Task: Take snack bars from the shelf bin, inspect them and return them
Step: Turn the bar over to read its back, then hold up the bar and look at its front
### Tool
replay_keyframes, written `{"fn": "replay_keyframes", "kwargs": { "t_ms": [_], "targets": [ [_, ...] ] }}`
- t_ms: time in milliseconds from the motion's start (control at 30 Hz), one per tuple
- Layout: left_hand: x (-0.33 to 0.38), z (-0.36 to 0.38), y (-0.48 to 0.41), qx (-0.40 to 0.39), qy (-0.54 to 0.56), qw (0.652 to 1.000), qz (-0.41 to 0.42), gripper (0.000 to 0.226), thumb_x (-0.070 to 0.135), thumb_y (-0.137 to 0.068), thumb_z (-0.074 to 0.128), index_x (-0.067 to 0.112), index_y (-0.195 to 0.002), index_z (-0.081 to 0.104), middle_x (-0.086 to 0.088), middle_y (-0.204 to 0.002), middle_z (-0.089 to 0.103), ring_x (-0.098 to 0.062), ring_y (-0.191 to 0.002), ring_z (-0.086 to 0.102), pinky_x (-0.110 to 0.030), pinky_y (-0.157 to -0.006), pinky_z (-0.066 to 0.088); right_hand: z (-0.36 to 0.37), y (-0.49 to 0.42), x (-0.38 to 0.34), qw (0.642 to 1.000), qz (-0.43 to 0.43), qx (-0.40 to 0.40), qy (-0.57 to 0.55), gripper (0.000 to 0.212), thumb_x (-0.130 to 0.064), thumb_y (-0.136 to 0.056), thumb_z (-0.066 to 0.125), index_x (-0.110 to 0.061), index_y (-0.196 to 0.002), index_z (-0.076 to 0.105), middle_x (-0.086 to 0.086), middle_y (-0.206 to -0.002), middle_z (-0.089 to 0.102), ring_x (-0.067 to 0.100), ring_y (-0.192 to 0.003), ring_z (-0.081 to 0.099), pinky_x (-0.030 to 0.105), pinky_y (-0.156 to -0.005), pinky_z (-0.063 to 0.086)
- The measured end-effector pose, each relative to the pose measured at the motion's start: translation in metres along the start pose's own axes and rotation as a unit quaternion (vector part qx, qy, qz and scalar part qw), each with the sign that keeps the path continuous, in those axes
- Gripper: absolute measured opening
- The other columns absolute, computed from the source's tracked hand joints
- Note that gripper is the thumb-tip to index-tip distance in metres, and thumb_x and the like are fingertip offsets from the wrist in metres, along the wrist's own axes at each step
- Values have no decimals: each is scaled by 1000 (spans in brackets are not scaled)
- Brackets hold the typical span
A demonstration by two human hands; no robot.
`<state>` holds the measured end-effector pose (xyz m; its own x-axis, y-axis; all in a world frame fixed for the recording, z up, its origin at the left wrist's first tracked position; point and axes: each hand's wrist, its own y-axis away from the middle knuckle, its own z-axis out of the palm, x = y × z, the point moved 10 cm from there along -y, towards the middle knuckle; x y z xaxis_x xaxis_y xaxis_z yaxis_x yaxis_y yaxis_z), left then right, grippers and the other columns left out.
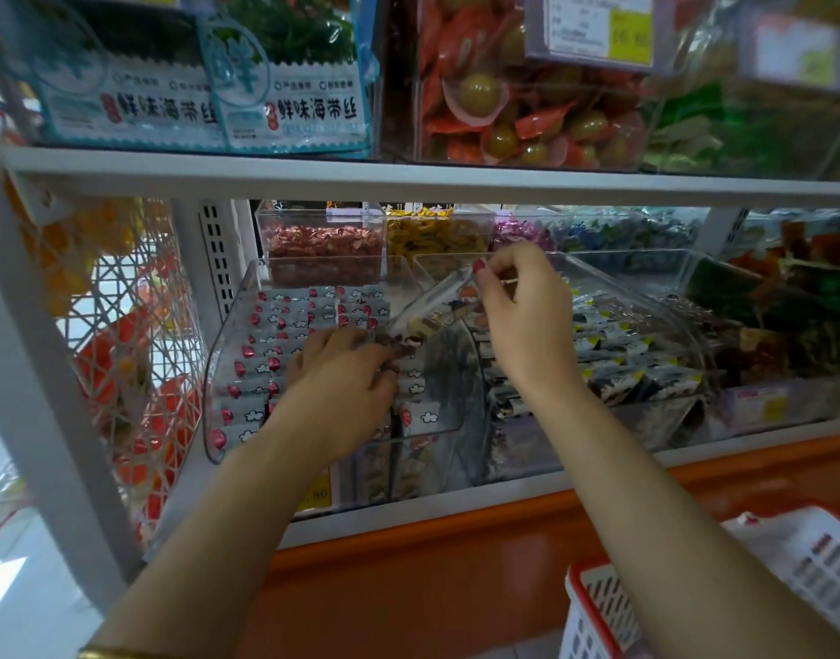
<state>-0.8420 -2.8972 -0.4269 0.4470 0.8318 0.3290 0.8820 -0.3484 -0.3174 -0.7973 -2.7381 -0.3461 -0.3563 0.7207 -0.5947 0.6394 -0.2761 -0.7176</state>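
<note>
Head view: two bare forearms rise from the bottom edge toward the lower shelf at centre frame.
Snack bar: one long snack bar [437, 304] in a clear wrapper with cartoon print is held at a slant just above centre, upper end to the right, lower end to the left, over the divide between two bins.
Right hand: the right hand [527, 316] pinches the bar's upper end between thumb and forefinger; its other fingers are curled in loosely.
Left hand: the left hand [342, 373], lower and to the left, has its fingers curled on the bar's dark lower end, and a ring [392, 368] shows on one finger.
Shelf bin: a clear plastic shelf bin [217, 368] sits left of centre, tilted toward the viewer.
Bin contents: rows of grey wrapped bars [275, 347] with red dots and white clouds lie beneath the left hand.
Neighbouring bin: just right of it, a second clear bin [613, 278] holds dark packets with yellow corners.
Back row: small clear tubs [323, 221] of red, yellow, purple and blue sweets stand behind both bins.
Upper shelf: blue seaweed packs [289, 102] fill the upper left, with round yellow sweets in red wrappers beside them.
Lower right corner: a red-and-white basket [594, 606] sits below the orange ledge [456, 554].
</note>
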Motion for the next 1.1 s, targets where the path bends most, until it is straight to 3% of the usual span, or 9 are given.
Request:
{"fn": "replay_keyframes", "kwargs": {
  "t_ms": [133, 200, 267, 433, 567, 733, 900, 1000, 1100],
  "targets": [
    [-3, -18, -1, 62, 30, 998, -4, 34, 29, -97, 42, 16, -123, 59, -8, -132, 50, -27, -123, 40, -38, -103, 31, -13, 12, 18, 991, 96, 16, -94, 8, -13, -95, 50, -12, -87, 50, 2, -81, 58, 24, -70, 64, 39, -64, 55],
    [-1, -29, 3, 90, 147, 985, -7, 27, 29, -97, 44, 14, -108, 64, -3, -99, 61, -13, -91, 55, -31, -78, 44, -11, 22, 30, 971, 162, 12, -178, 7, -11, -96, 50, -8, -90, 53, 5, -81, 60, 18, -63, 66, 30, -57, 57],
    [0, -31, 9, 74, 294, 953, -29, 25, 27, -97, 44, 16, -84, 61, 4, -71, 57, -2, -60, 52, -24, -55, 44, -3, 33, 38, 938, 219, -6, -268, 9, -8, -95, 49, -3, -92, 55, 5, -78, 60, 9, -57, 64, 24, -55, 56],
    [-15, -26, 22, 62, 519, 845, -110, 19, 28, -94, 50, 15, -88, 64, -5, -85, 67, -13, -77, 66, -25, -68, 57, 18, 52, 39, 837, 301, -50, -454, 13, -6, -91, 53, -2, -82, 61, 6, -71, 68, 11, -59, 67, 21, -55, 54],
    [-28, -21, 28, 46, 639, 753, -147, 13, 19, -87, 59, 7, -83, 62, -4, -74, 61, -9, -62, 62, -16, -58, 52, 33, 66, 36, 742, 357, -99, -559, 9, -1, -80, 59, 0, -87, 65, 8, -73, 70, 14, -64, 69, 21, -57, 55],
    [-34, -14, 31, 29, 752, 636, -174, 10, 16, -80, 63, 8, -79, 56, 1, -57, 57, -6, -51, 57, -15, -50, 50, 41, 75, 36, 738, 380, -125, -544, 14, -5, -69, 63, -2, -83, 66, 7, -65, 68, 12, -57, 66, 20, -51, 54],
    [-33, -8, 35, 23, 801, 563, -201, 10, 18, -73, 64, 10, -67, 62, 1, -56, 55, -4, -45, 52, -12, -43, 46, 49, 78, 29, 707, 390, -136, -574, 14, -4, -65, 63, -2, -78, 65, 8, -62, 65, 10, -50, 63, 18, -45, 51],
    [-32, -8, 37, 22, 815, 540, -207, 11, 16, -71, 64, 8, -63, 65, -1, -60, 56, -4, -46, 51, -11, -42, 46, 52, 79, 28, 682, 405, -134, -594, 18, -3, -64, 62, -2, -82, 62, 9, -62, 65, 9, -49, 62, 17, -43, 50],
    [-31, -10, 39, 20, 805, 557, -204, 7, 13, -73, 61, 6, -74, 59, -2, -59, 53, -4, -46, 51, -11, -44, 47, 51, 79, 29, 683, 406, -131, -593, 18, -2, -69, 61, -3, -86, 61, 8, -61, 65, 9, -48, 62, 17, -43, 50]
  ]
}}
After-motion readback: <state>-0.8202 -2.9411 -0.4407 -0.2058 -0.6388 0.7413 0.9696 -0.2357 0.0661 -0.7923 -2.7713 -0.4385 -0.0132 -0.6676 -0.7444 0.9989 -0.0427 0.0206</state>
